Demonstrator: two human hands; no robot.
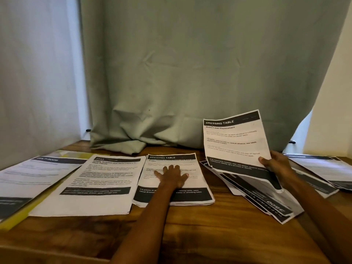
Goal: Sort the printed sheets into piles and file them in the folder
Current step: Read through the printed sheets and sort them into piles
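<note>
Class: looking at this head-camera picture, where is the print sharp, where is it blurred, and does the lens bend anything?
Head view: headings read clearly on the raised white printed sheet and the middle pile of printed sheets; print on the far-left sheet over the yellow folder is blurred; the wide-angle lens bows the wooden table edges; light is dim.

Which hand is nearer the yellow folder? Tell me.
Left. The left hand presses flat on the middle pile, closer to the yellow folder. The right hand holds a raised sheet farther right.
</note>
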